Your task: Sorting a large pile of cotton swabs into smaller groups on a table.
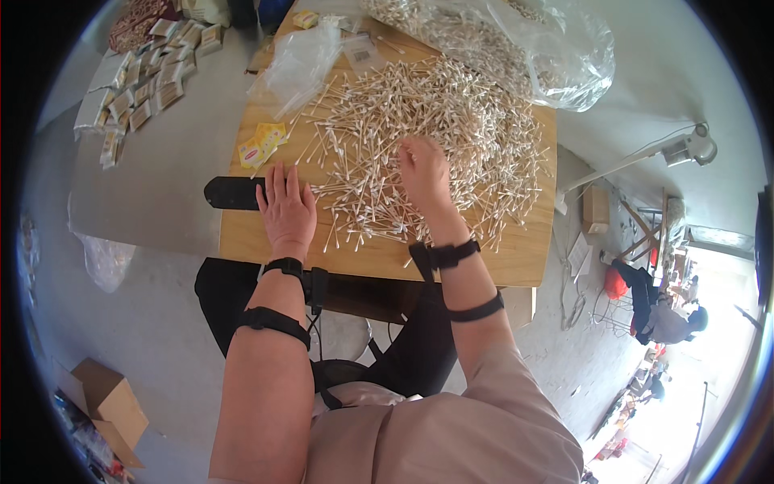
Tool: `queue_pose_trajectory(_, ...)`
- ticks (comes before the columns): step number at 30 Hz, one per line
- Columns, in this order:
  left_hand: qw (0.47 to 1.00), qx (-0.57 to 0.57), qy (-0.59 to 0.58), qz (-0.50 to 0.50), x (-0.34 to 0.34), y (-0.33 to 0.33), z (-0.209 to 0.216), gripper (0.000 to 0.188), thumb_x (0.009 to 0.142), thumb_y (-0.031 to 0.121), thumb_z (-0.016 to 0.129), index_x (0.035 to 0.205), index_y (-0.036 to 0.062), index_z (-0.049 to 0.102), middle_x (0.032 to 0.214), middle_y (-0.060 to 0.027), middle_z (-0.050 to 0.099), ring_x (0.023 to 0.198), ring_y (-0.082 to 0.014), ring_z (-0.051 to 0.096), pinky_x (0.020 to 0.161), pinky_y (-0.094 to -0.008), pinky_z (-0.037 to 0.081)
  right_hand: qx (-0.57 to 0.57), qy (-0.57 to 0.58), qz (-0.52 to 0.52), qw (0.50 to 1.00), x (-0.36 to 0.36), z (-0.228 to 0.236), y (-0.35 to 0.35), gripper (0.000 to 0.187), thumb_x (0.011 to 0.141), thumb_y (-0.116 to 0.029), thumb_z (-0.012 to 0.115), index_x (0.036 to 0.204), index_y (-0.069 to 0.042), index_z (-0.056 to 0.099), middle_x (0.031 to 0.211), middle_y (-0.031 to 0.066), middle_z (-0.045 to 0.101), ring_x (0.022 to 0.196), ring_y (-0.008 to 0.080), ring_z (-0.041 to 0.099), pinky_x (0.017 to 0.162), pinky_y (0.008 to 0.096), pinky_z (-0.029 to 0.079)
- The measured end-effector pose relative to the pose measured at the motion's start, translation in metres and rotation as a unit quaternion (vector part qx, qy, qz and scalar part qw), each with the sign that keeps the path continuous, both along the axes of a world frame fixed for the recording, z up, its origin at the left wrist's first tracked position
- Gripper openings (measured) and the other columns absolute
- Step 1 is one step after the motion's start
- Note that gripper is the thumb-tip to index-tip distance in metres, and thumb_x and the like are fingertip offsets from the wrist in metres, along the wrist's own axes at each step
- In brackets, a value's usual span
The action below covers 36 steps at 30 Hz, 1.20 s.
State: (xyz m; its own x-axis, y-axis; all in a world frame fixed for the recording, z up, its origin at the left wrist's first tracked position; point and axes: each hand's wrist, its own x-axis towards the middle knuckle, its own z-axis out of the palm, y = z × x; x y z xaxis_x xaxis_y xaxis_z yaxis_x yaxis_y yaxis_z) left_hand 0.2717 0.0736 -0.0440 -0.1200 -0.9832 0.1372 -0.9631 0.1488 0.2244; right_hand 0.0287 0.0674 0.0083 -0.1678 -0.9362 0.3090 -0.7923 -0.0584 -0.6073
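A wide heap of cotton swabs (451,105) with wooden sticks and white tips covers much of the wooden table (516,270). My left hand (288,211) lies flat at the heap's left edge, fingers stretched out and somewhat apart. Its fingertips rest by a long black strip-like object (234,193) that juts past the table's left edge. Over the middle of the swabs is my right hand (426,173), its fingers curled together. Whatever may be between those fingers is hidden. Yellow printed cards (263,143) lie just beyond my left hand.
Clear plastic bags (305,63) lie at the table's far left. A large clear bag of swabs (484,44) sits along the back. On the grey surface to the left are several small filled packets (153,77). A lamp-like arm (645,165) stands at right; another person (665,319) sits farther off.
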Motion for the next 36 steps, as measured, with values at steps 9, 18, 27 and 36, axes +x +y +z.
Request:
queue_pose_trajectory(9,1.000,-0.005,0.011,-0.003,-0.004,0.001,-0.004,0.044,0.096,0.030,0.044,0.134,0.0100,0.046,0.146,-0.0101,0.038,0.138,-0.0263,0.030,0.114,-0.0494,0.020,0.002,0.003,0.063,0.998,0.005,-0.015,-0.041,0.036,0.081,-0.002,0.060,0.117,-0.008,0.058,0.120,0.0159,0.056,0.107,0.0365,0.057,0.090,0.0427,0.049)
queue_pose_trajectory(18,1.000,-0.010,0.011,-0.002,0.001,0.000,-0.005,0.043,0.096,0.030,0.044,0.134,0.0096,0.047,0.146,-0.0098,0.038,0.138,-0.0262,0.030,0.113,-0.0500,0.020,0.030,0.007,-0.082,0.996,-0.011,-0.020,-0.031,0.024,0.078,-0.004,0.065,0.102,-0.006,0.059,0.099,0.0122,0.061,0.090,0.0318,0.060,0.078,0.0404,0.049)
queue_pose_trajectory(27,1.000,-0.014,0.019,-0.001,-0.003,0.001,-0.005,0.042,0.095,0.030,0.045,0.132,0.0094,0.048,0.145,-0.0099,0.039,0.137,-0.0264,0.031,0.113,-0.0502,0.021,0.000,0.031,-0.067,0.997,-0.008,-0.023,-0.032,0.006,0.080,-0.006,0.065,0.085,-0.005,0.064,0.086,0.0126,0.063,0.082,0.0323,0.061,0.071,0.0410,0.050)
queue_pose_trajectory(36,0.999,-0.025,0.020,-0.004,0.000,0.001,-0.007,0.042,0.095,0.030,0.046,0.132,0.0093,0.048,0.144,-0.0104,0.040,0.137,-0.0269,0.032,0.113,-0.0501,0.020,-0.064,-0.042,-0.001,0.997,0.028,-0.009,0.033,0.008,0.076,0.001,0.064,0.082,-0.003,0.062,0.079,0.0130,0.062,0.075,0.0327,0.060,0.067,0.0401,0.049)
